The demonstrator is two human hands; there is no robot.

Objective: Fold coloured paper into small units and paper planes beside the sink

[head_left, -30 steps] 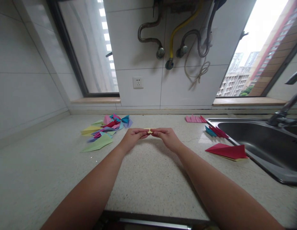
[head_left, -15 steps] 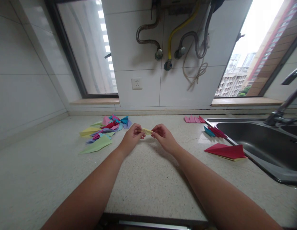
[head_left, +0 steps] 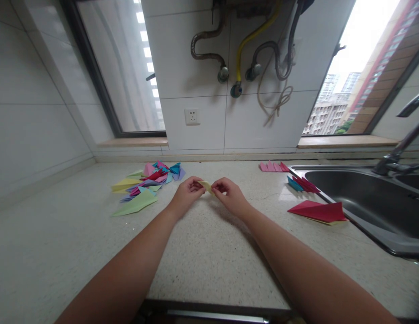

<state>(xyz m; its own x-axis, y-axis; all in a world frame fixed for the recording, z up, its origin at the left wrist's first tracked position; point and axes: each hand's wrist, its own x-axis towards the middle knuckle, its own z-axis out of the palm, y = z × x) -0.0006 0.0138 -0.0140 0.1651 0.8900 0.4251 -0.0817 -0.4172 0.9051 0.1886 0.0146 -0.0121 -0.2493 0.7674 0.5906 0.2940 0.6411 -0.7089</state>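
A small folded piece of yellow paper (head_left: 206, 185) is pinched between both my hands above the speckled countertop (head_left: 209, 252). My left hand (head_left: 186, 195) grips its left end with closed fingers. From the right, my right hand (head_left: 229, 194) pinches the other end, fingers curled over it. Most of the paper is hidden by my fingertips.
A heap of folded coloured papers (head_left: 146, 182) lies to the left, with a green one (head_left: 136, 204) nearest. Pink folded pieces (head_left: 274, 167) sit at the back, red and teal ones (head_left: 304, 184) and a larger red sheet (head_left: 319, 212) by the steel sink (head_left: 371, 202).
My hands lifted the yellow paper slightly off the counter, spread a little, then came close together again; the paper now tilts between the fingertips.
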